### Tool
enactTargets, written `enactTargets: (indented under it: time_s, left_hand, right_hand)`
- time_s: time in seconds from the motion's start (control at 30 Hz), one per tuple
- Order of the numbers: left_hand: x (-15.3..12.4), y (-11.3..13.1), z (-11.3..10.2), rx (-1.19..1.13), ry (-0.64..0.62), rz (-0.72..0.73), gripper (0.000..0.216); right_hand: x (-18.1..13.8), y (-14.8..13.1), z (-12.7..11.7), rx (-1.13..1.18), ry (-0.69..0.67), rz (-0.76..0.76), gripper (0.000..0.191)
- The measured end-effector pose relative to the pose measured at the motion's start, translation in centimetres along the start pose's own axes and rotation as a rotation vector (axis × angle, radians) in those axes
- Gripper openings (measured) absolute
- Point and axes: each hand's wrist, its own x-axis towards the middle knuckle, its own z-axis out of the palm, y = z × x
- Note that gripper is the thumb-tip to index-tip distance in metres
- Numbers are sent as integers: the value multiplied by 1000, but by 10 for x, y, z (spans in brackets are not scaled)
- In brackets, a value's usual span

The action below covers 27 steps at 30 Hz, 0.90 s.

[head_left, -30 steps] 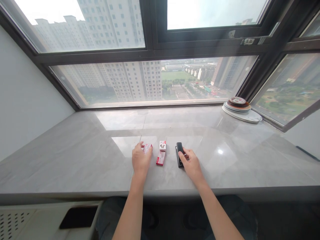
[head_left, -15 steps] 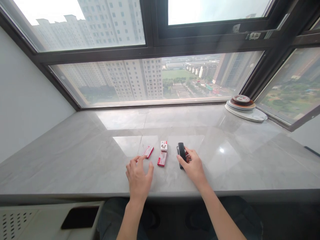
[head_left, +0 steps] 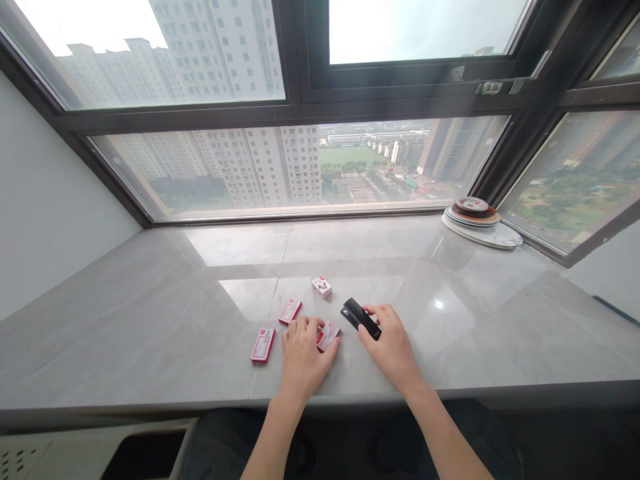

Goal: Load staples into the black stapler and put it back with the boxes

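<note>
My right hand (head_left: 393, 347) grips a black stapler (head_left: 362, 318) by its near end, with thumb and fingers on opposite sides; it points away and to the left. My left hand (head_left: 306, 357) is closed around a small red-and-white box (head_left: 329, 336), thumb at its near edge, with the fingers covering part of it. Just beyond these fingers lies a second red-and-white box (head_left: 291, 311). A third red-and-white box (head_left: 263, 345) rests left of the hand. Farther back sits a small white box (head_left: 322, 287) with a dark picture and red marking.
The grey stone-look counter (head_left: 165, 313) runs up to a dark window frame (head_left: 295, 113). A stack of plates (head_left: 475, 217) stands in the back right corner. Below the front edge at left is a pale unit (head_left: 65, 450) with a dark recess.
My left hand has moved right and taken hold of a box; the box left of it now shows. The white box is turned and apart. The stapler's far end has swung left.
</note>
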Motion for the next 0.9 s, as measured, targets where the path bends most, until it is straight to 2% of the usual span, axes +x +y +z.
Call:
enactTargets:
  time_s: [0.13,0.3,0.43,0.5,0.6,0.7,0.77,0.9]
  left_hand:
    - [-10,-2,-18,-81,-131,193,48]
    - [-12,-4,-28,-103,-246,291,63]
    - [-13,-9,-28,-93,-255,306,77]
    - [-12,-11,-28,-83,-253,297,76]
    - [-9,-13,-29,-64,-237,267,68]
    - [-9,-13,-30,-68,-208,256,58]
    - [-11,-12,-31,-73,-196,265,45]
    - [-12,-13,-33,-98,-186,255,31]
  right_hand:
    - [14,-10,-6,-14,-112,-106,28]
    - [22,-38,17,38,-210,-147,22]
    - [20,-54,41,52,-74,-58,13]
    - [22,-55,45,187,27,46,18]
    - [30,-40,35,587,163,266,31]
    - [33,-8,11,952,239,451,36]
    - [30,16,-7,1021,202,541,36]
    - [10,48,-38,915,34,679,36]
